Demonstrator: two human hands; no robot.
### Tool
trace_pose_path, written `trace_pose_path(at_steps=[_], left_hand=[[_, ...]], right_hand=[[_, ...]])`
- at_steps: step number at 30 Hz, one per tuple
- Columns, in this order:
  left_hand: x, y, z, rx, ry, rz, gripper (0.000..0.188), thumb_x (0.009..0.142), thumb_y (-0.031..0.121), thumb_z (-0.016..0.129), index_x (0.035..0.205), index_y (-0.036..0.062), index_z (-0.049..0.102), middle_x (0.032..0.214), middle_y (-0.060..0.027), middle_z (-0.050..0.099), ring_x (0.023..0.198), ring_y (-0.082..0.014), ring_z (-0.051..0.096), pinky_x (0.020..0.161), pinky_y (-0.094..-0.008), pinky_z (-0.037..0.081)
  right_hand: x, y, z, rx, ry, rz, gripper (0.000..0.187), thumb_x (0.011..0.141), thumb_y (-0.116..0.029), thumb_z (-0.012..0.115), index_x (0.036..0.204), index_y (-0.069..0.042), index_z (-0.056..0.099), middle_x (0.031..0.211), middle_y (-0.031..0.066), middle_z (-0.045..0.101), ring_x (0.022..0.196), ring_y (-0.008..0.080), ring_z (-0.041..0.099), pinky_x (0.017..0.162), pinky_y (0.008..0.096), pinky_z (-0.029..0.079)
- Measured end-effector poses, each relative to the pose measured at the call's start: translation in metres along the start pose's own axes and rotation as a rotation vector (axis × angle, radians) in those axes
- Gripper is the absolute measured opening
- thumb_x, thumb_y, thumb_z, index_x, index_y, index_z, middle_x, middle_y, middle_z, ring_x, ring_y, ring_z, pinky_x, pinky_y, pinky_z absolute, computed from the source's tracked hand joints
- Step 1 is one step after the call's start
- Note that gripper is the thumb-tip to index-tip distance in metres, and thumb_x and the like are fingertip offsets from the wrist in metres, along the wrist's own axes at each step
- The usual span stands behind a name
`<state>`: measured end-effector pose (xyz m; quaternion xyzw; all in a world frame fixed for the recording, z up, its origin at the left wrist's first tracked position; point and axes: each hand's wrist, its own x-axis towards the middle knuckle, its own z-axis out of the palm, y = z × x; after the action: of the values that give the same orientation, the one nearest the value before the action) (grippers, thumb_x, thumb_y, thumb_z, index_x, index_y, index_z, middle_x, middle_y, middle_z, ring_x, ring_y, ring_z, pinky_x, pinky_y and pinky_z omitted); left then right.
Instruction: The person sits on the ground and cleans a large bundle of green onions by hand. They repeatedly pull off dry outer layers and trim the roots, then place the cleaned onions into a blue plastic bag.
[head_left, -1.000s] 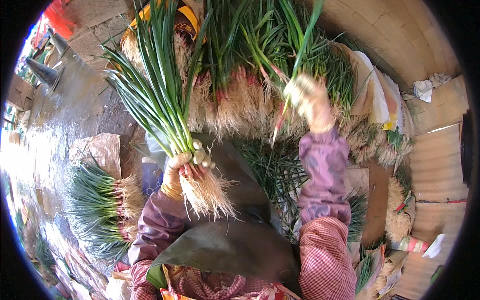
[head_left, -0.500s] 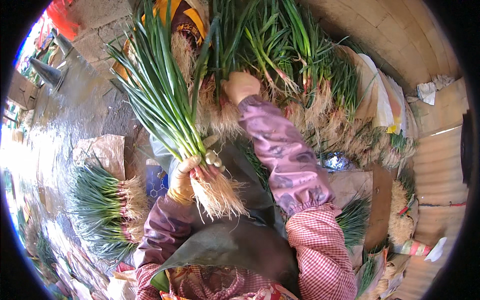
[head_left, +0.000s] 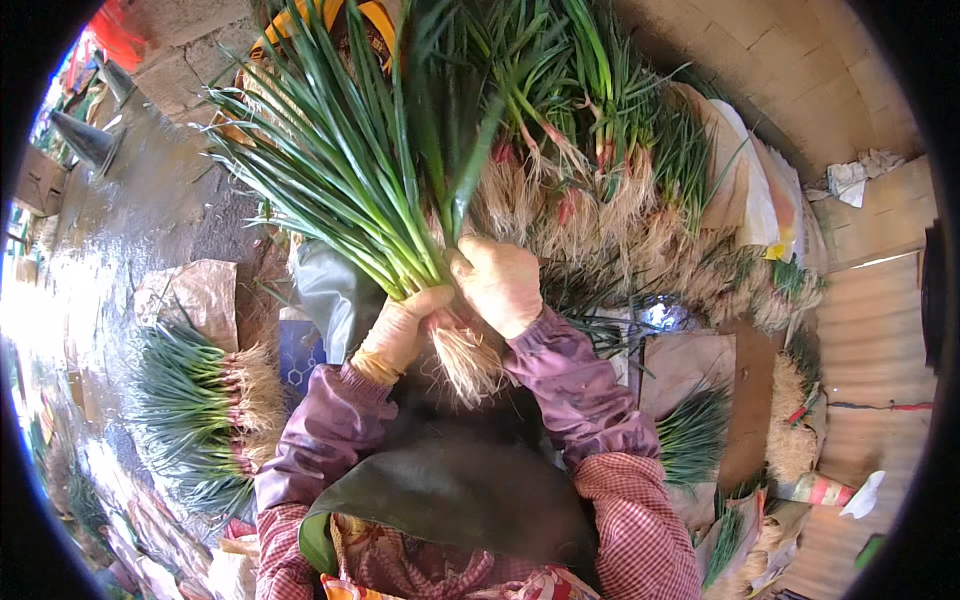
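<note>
A thick bunch of green onions [head_left: 370,190] stands tilted over my lap, leaves fanning toward the upper left, pale roots hanging below. My gloved left hand [head_left: 395,330] is wrapped around its stems just above the roots. Close against it on the right is my gloved right hand [head_left: 497,285], fingers closed around more green onion stalks, whose dark leaves [head_left: 440,120] blur upward beside the bunch. The right fingers themselves are partly hidden. Beneath both hands spreads a dark apron [head_left: 460,490].
A heap of loose green onions [head_left: 620,140] with tangled roots lies ahead to the right. Sorted bundles [head_left: 190,410] rest on the left ground, and another bundle [head_left: 695,435] lies on the right. Beyond that stands a corrugated wall [head_left: 870,330]. Dark cones [head_left: 85,140] are at the far left.
My right hand has come back from the heap to the bunch, bringing stalks with it. My left hand has shifted slightly right with the bunch.
</note>
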<state>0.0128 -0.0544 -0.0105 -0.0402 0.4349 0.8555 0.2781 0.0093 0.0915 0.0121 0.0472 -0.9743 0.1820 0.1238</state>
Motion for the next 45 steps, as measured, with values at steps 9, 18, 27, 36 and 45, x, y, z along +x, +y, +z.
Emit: trace_pose_path(at_steps=[9,18,27,36,45], left_hand=[[-0.021,0.017,-0.006,-0.194,-0.118,0.007,0.026,0.075,0.014,0.058,0.096,-0.0012,0.053,0.074,-0.0163,0.06,0.062,-0.0254,0.061,0.057,-0.0324,0.053],[-0.007,-0.005,-0.031,-0.49,-0.086,0.041,0.035,0.076,0.013,0.057,0.105,-0.0067,0.052,0.085,-0.0193,0.061,0.072,-0.0285,0.062,0.074,-0.0364,0.052],[-0.033,0.026,-0.026,-0.361,-0.215,0.018,0.042,0.076,0.024,0.061,0.11,0.0011,0.048,0.079,-0.0051,0.051,0.066,-0.0169,0.051,0.069,-0.0315,0.048],[-0.008,-0.002,-0.012,-0.053,-0.127,-0.03,0.028,0.078,0.015,0.058,0.097,-0.0049,0.055,0.072,-0.0176,0.062,0.057,-0.0234,0.061,0.053,-0.0269,0.052],[-0.021,0.011,-0.014,-0.26,-0.095,-0.015,0.021,0.075,0.018,0.058,0.086,0.0009,0.052,0.077,-0.0128,0.057,0.063,-0.0243,0.056,0.07,-0.0383,0.05]], right_hand=[[-0.021,0.143,0.101,0.579,0.09,0.256,0.011,0.08,-0.015,0.06,0.079,-0.005,0.061,0.068,0.0102,0.056,0.054,0.0268,0.055,0.05,0.0336,0.047],[-0.04,0.094,0.018,0.303,-0.228,0.282,0.028,0.089,-0.032,0.05,0.09,-0.007,0.061,0.065,0.0088,0.06,0.055,0.0218,0.058,0.053,0.033,0.046],[0.071,0.066,-0.009,0.625,-0.093,0.315,0.028,0.085,-0.034,0.059,0.089,-0.007,0.064,0.074,0.0059,0.062,0.058,0.016,0.056,0.052,0.0292,0.047],[-0.003,0.013,0.02,0.257,0.071,-0.039,0.025,0.084,-0.03,0.058,0.075,-0.007,0.065,0.057,0.0088,0.061,0.043,0.0203,0.055,0.046,0.0334,0.046],[0.015,0.083,0.059,0.492,0.485,-0.018,0.02,0.087,-0.02,0.05,0.074,-0.007,0.059,0.054,0.0012,0.052,0.043,0.0158,0.046,0.045,0.0289,0.039]])
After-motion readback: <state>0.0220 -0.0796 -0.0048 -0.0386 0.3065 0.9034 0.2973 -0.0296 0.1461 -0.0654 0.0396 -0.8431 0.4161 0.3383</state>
